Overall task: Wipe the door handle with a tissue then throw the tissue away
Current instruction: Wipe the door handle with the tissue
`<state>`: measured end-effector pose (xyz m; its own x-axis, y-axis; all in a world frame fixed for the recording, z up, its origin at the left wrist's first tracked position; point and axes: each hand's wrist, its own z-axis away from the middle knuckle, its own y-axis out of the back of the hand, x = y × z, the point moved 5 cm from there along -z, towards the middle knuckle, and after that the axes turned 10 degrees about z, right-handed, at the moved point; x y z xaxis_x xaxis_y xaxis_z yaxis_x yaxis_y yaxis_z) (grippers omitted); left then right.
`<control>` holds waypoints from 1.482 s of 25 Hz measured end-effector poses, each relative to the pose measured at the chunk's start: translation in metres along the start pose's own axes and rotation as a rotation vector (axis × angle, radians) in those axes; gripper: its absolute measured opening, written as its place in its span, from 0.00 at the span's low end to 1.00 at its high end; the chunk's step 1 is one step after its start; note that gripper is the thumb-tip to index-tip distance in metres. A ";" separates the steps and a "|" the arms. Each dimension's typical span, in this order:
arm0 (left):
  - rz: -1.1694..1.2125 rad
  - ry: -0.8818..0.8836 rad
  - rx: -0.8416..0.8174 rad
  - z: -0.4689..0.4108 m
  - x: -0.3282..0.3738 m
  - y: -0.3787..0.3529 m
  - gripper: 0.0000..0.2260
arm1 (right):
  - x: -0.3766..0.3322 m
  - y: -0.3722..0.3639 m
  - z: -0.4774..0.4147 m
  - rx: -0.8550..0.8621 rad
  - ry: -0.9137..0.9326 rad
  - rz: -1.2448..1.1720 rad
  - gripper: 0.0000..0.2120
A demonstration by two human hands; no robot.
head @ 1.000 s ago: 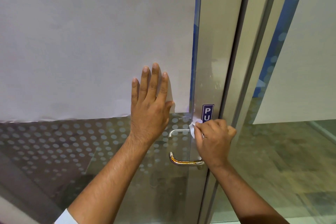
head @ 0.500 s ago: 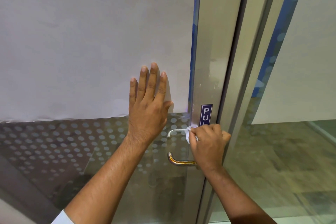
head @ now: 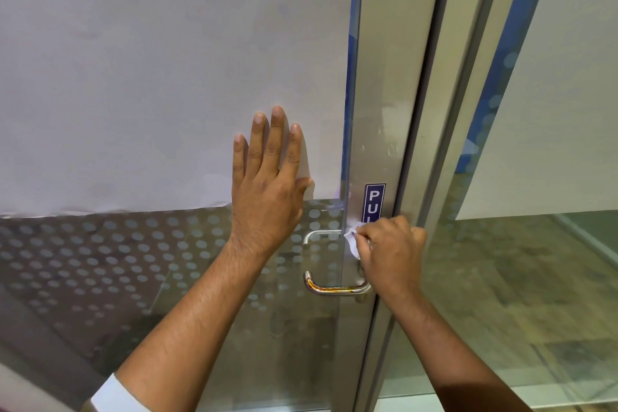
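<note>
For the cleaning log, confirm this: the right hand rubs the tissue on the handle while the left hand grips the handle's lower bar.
One detail is wrong. In the head view the left hand does not grip the handle; it lies flat, fingers spread, against the door. The rest stands: the right hand rubs the tissue on the handle.

A glass door fills the left, its upper part covered by a pale frosted sheet whose lower edge runs toward nine o'clock. Below it rows of grey dots pattern the glass. A brushed metal stile rises toward twelve o'clock, bearing a blue sign with white letters. At three o'clock lies a mottled floor behind glass.
</note>
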<state>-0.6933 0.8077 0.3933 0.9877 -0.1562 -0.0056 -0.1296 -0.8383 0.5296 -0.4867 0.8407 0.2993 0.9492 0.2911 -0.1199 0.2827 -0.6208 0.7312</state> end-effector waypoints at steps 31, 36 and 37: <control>-0.039 0.008 0.008 -0.001 0.002 0.002 0.39 | 0.034 -0.038 0.060 -0.610 0.348 -0.174 0.09; -0.033 0.011 0.003 -0.001 0.003 0.003 0.39 | 0.035 -0.039 0.055 -0.647 0.323 -0.072 0.10; -0.034 0.011 0.002 -0.001 0.003 0.003 0.39 | 0.038 -0.039 0.051 -0.666 0.313 -0.049 0.11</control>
<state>-0.6904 0.8049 0.3960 0.9924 -0.1220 -0.0140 -0.0963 -0.8439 0.5278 -0.4545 0.8391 0.2324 0.8257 0.5628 -0.0384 0.0855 -0.0575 0.9947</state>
